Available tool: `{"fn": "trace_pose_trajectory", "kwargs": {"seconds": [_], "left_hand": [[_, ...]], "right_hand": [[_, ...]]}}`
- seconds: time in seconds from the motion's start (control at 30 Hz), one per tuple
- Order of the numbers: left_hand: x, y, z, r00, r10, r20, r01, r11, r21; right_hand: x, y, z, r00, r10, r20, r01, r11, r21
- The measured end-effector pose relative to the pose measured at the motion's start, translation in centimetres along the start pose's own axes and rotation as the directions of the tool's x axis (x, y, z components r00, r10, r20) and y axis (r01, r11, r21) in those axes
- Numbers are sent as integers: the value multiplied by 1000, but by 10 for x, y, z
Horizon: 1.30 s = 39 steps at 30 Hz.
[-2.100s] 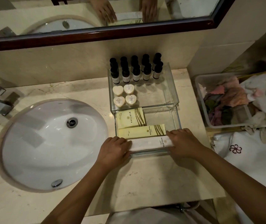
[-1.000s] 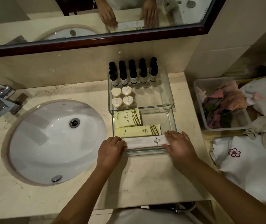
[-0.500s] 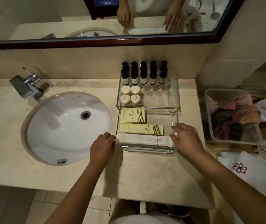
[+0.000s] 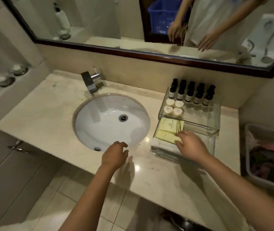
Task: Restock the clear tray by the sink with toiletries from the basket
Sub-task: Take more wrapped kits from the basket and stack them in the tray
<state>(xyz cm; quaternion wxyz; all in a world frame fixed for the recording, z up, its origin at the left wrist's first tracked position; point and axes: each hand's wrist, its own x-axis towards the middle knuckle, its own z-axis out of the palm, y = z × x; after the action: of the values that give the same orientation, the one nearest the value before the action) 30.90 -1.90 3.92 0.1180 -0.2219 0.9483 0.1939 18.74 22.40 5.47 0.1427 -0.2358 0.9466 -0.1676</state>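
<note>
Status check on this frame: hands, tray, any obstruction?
Left hand open, above counter by sink. Right hand open, over yellow packets in clear tray. Bottles and heart soaps in rear section. Nothing in the way.

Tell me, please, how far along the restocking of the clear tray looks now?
Mostly done: small dark bottles, white heart-shaped soaps and pale yellow packets sit in the clear tray. In hand: the right hand touches those packets; the left hand hovers empty. Left: possibly the space right of them.

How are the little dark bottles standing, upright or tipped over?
Upright. The dark bottles stand in rows at the back of the clear tray, black caps up, none lying down.
</note>
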Motion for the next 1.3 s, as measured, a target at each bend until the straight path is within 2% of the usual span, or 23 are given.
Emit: {"fn": "trace_pose_trajectory", "kwargs": {"seconds": [0.07,0.1,0.17,0.2,0.3,0.43,0.53,0.63,0.77,0.87,1.0,1.07,1.13,1.23,1.3], "left_hand": [[-6,-2,5,1000,0,31,3,995,-96],[-5,2,8,997,25,69,-16,991,-135],[-2,15,18,989,81,126,-54,978,-203],[1,26,23,983,108,151,-73,972,-224],[20,57,38,961,174,213,-121,963,-241],[42,86,57,955,181,234,-130,968,-216],[47,95,66,979,133,155,-104,978,-178],[48,95,72,995,82,57,-64,959,-274],[51,91,77,999,32,22,-19,901,-434],[51,91,73,998,-21,62,51,850,-524],[53,87,74,992,11,129,55,865,-499],[54,84,73,990,49,135,18,889,-457],[56,81,72,987,124,103,-79,928,-365],[61,80,67,945,321,65,-309,940,-146],[69,83,63,879,462,119,-469,883,37]], "right_hand": [[-16,-2,18,994,108,-18,-108,994,27],[-27,4,22,969,241,-54,-234,966,115],[-50,23,23,861,503,-77,-460,833,308],[-61,34,23,808,587,-49,-533,764,365],[-82,62,24,737,676,11,-612,660,436],[-84,79,34,749,661,57,-584,617,528],[-77,80,35,763,643,69,-558,601,572],[-69,83,38,787,608,99,-549,620,561],[-61,86,42,763,638,105,-579,602,549],[-60,85,45,748,655,103,-583,576,573],[-57,82,47,727,684,67,-590,570,572],[-52,79,45,727,687,15,-586,609,535],[-47,78,42,772,636,-16,-557,688,465],[-38,81,39,866,492,89,-500,853,149],[-33,83,38,879,455,142,-463,886,27]]}}
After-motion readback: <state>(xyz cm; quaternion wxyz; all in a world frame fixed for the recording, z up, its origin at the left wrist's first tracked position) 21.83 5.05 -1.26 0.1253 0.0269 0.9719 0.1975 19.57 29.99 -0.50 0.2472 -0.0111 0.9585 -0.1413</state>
